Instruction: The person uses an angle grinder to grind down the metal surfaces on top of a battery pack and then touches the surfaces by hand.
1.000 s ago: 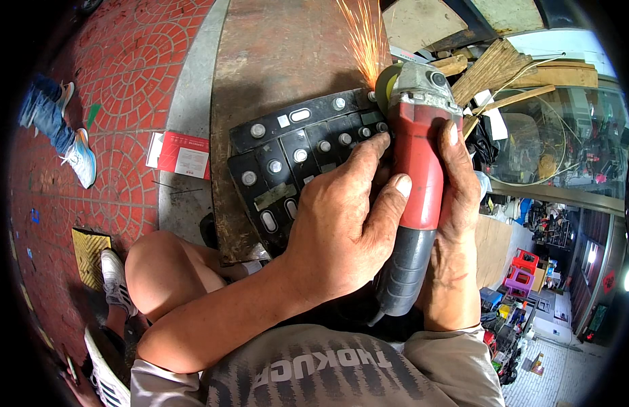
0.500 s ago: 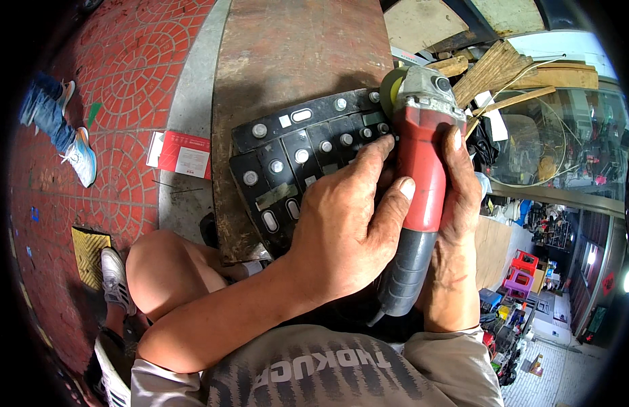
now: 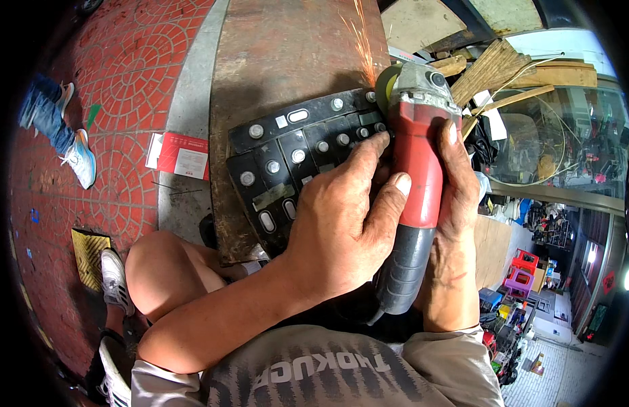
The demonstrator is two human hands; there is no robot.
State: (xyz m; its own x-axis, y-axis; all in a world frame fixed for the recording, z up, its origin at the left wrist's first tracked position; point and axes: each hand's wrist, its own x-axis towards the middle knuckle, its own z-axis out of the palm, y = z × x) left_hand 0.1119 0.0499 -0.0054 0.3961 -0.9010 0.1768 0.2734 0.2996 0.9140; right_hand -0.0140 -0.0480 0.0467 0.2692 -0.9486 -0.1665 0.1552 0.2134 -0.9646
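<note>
Nearest, just in front of the grey printed shirt (image 3: 297, 363), was the black ribbed handle (image 3: 401, 275) of a red-bodied angle grinder (image 3: 419, 180). The grinder lay between the two grips, its long axis running away from the torso and leaning slightly right at the far end; the metal head pointed forward. The right grip (image 3: 458, 186) was wrapped around the right side of the red body, thumb up along it. The left grip (image 3: 338, 227) had its thumb against the body's left side and its index finger stretched toward the bolts; whether its hidden fingers closed on anything could not be told.

The casing looked glossy and scuffed. Beyond both grips came its dull silver gear head (image 3: 423, 85), with a thin yellow-green disc (image 3: 388, 81) standing on edge at the left.

Left of and beyond the left grip, a black slotted block of long strips (image 3: 318, 112) with round silver bolt heads (image 3: 256, 131) lay on the brown, worn desk (image 3: 294, 54); the disc stood at its far right corner. Thin orange sparks (image 3: 362, 41) flew forward from there; half a second earlier there had been none, and the head had sat slightly farther right. Farther off, right of the right grip, were rough wooden planks (image 3: 494, 71).
</note>
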